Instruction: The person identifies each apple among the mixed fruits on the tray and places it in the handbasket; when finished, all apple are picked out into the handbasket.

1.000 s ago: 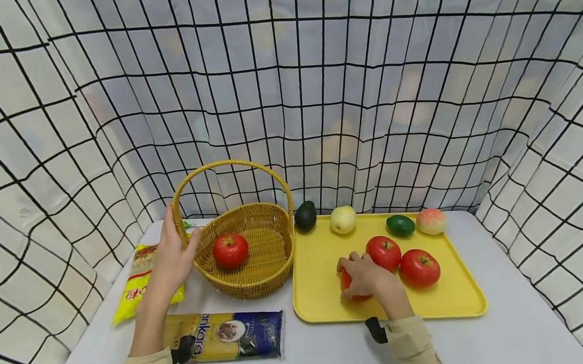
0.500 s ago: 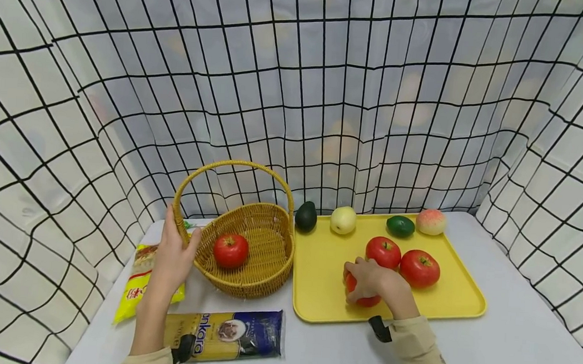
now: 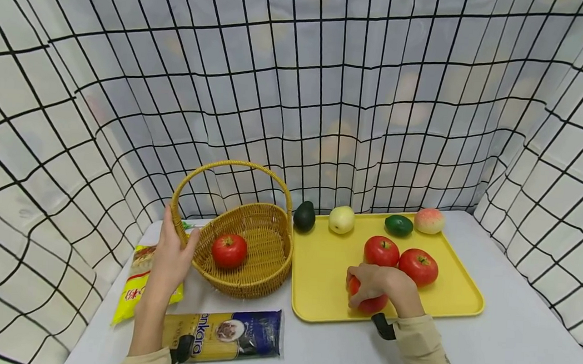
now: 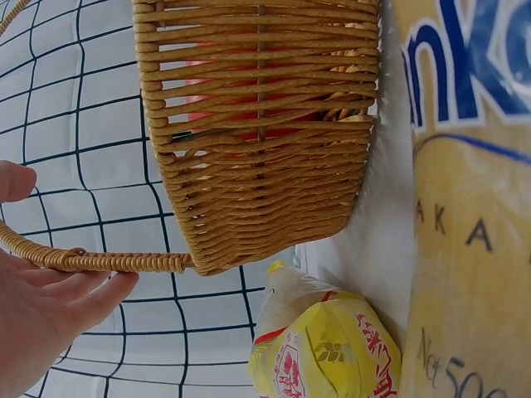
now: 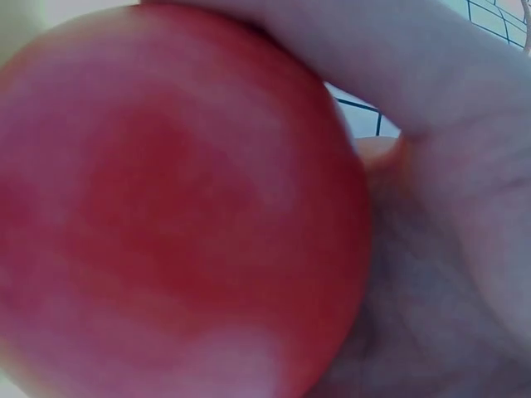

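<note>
My right hand (image 3: 378, 281) grips a red tomato (image 3: 373, 304) over the front of the yellow tray (image 3: 317, 289); the tomato fills much of the right wrist view. Two more tomatoes, one (image 3: 382, 251) just behind the hand and another (image 3: 419, 267) to its right, sit on the tray. At the left, the straight fingers of my left hand (image 3: 171, 258) rest against the handle (image 4: 124, 262) of a wicker basket (image 3: 267, 247), the thumb held apart from it. Inside the basket lies one tomato (image 3: 229, 251).
Along the tray's back edge are an avocado (image 3: 304, 216), a pale yellow fruit (image 3: 341, 219), a dark green fruit (image 3: 398, 226) and a peach (image 3: 429, 221). A pasta packet (image 3: 232, 334) lies before the basket, a yellow bag (image 3: 134, 289) left of it. Black netting (image 3: 327, 95) surrounds the table.
My right hand has shifted slightly right and toward me, with the tomato moving along and the wrist rising. The left hand and basket have stayed put.
</note>
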The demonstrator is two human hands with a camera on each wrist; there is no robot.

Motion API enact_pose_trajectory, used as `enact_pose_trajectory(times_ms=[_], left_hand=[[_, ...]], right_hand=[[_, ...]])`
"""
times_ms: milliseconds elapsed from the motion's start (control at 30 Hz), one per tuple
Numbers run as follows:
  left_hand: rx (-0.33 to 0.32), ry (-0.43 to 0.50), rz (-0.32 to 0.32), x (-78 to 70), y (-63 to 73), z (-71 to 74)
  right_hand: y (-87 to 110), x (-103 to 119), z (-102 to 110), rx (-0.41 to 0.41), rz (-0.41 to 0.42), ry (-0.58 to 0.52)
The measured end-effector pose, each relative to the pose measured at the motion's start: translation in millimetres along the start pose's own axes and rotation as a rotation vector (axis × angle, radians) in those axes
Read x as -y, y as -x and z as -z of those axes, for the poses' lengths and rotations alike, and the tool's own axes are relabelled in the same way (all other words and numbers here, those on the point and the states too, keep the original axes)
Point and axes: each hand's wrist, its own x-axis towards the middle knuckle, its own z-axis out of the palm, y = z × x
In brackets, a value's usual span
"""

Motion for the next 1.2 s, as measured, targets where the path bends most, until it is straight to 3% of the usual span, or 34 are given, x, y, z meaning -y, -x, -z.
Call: enact_pose_trajectory(times_ms=[433,700,1033,1200], left_hand=[[0.001,-0.001,-0.002,0.5,-1.8,-2.5],[0.006,0.004,-0.002,-1.1,-2.2,-4.0],[0.003,0.003,-0.001,0.5,-2.5,-6.0],[-0.004,0.006,0.004,0.9,-0.4,-2.6]], right_hand=[[-0.8,1.5,0.7,-0.04,0.026,0.017],[-2.5,5.1,2.1,-0.152,0.14,-0.009],[3.8,15.4,7.0,-0.189,0.2,-0.036],[7.7,29.3,9.1,-0.193,0.281,-0.083]])
